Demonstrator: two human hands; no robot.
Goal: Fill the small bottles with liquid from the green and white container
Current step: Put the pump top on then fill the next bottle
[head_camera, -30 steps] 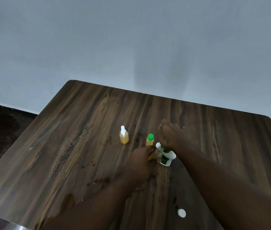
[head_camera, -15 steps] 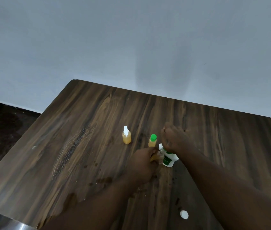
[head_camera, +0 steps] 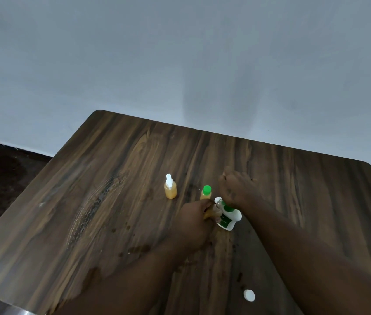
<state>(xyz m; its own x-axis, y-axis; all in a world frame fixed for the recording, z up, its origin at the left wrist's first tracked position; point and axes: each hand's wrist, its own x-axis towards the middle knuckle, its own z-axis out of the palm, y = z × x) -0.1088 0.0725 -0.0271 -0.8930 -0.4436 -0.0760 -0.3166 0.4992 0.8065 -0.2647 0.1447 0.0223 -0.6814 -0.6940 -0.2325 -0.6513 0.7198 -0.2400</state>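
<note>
Right of centre, the light, probably slippery container, best grasped mid-body, is held at its neck by the right hand while a bottle is clasped in the left hand.

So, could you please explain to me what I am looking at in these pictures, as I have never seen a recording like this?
There is no machine here: a person works with two bare hands, and the one camera sits on their head, looking forward and down. On the wooden table stand two small bottles of orange liquid, the spray-top bottle and the green-capped bottle; a loose white cap lies nearer the person. The left hand grips a third small bottle, mostly hidden by its fingers. The right hand, fingers curled, holds the green and white container tilted, right beside that bottle. Whether liquid is flowing cannot be seen.
</note>
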